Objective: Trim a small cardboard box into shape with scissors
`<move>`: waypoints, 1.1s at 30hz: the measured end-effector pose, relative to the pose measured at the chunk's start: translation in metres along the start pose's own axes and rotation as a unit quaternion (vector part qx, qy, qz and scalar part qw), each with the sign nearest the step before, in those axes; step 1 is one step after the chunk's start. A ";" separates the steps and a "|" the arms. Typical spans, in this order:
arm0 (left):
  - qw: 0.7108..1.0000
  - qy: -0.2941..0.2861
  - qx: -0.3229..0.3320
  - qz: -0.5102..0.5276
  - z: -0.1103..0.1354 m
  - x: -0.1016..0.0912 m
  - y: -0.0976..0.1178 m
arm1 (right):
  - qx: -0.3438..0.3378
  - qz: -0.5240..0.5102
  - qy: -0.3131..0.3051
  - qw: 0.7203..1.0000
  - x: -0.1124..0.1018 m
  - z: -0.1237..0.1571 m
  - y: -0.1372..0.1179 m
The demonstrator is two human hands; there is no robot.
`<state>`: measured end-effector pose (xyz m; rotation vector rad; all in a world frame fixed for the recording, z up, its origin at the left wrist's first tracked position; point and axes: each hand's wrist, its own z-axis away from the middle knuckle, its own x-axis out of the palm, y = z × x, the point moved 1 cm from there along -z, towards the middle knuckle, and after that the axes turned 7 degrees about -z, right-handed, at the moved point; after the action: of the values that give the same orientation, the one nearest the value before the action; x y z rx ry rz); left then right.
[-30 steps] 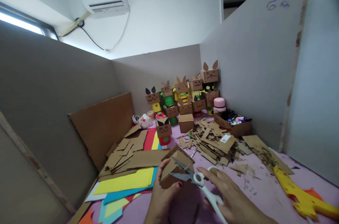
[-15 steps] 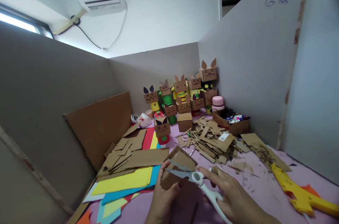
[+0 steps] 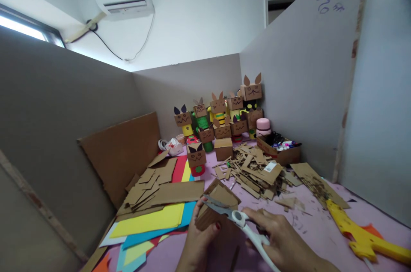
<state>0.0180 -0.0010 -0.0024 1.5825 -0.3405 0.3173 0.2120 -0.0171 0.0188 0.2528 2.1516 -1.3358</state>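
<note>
Low in the middle of the head view, my left hand (image 3: 201, 235) grips a small brown cardboard box (image 3: 210, 216) by its left side, thumb in front. My right hand (image 3: 276, 235) is wrapped round the white handles of a pair of scissors (image 3: 239, 217). Their grey blades lie across the box's upper edge, pointing left toward my left fingertips. The blades look closed together. Part of the box is hidden behind the scissors and my hands.
Cardboard animal figures (image 3: 196, 158) stand at the back beside a plain cardboard box (image 3: 224, 149). Cardboard scraps (image 3: 253, 171) are heaped right of centre. A yellow glue gun (image 3: 362, 237) lies at right. Yellow paper (image 3: 147, 220) and cardboard pieces (image 3: 175, 192) cover the left. A box of markers (image 3: 282, 152) sits behind.
The scissor blades have come together from slightly parted over the box's edge. My right fingers have closed in on the handles. The view has shifted slightly.
</note>
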 end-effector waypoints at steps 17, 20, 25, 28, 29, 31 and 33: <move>1.000 0.007 0.007 -0.026 -0.005 -0.008 0.003 | 0.045 -0.400 -0.093 0.911 0.010 -0.006 0.015; 0.999 0.026 0.016 -0.021 -0.006 -0.010 0.004 | 0.061 -0.472 -0.126 0.870 0.007 -0.003 0.018; 0.996 0.046 0.047 -0.053 -0.007 -0.010 0.008 | 0.097 -0.505 -0.018 0.857 0.014 -0.008 0.034; 0.982 0.092 0.081 -0.144 -0.009 -0.012 0.012 | 0.150 -0.502 0.016 0.851 0.017 -0.010 0.037; 0.968 0.116 0.103 -0.199 -0.010 -0.014 0.014 | 0.150 -0.467 0.031 0.871 0.017 -0.010 0.037; 0.922 0.161 0.160 -0.314 -0.013 -0.018 0.016 | 0.128 -0.347 0.079 0.926 0.014 -0.010 0.034; 0.874 0.182 0.205 -0.401 -0.016 -0.023 0.016 | 0.098 -0.199 0.134 0.966 0.012 -0.009 0.030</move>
<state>-0.0098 0.0149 0.0037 1.8828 0.7218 0.0248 0.2127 0.0040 -0.0077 0.0830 2.3808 -1.8388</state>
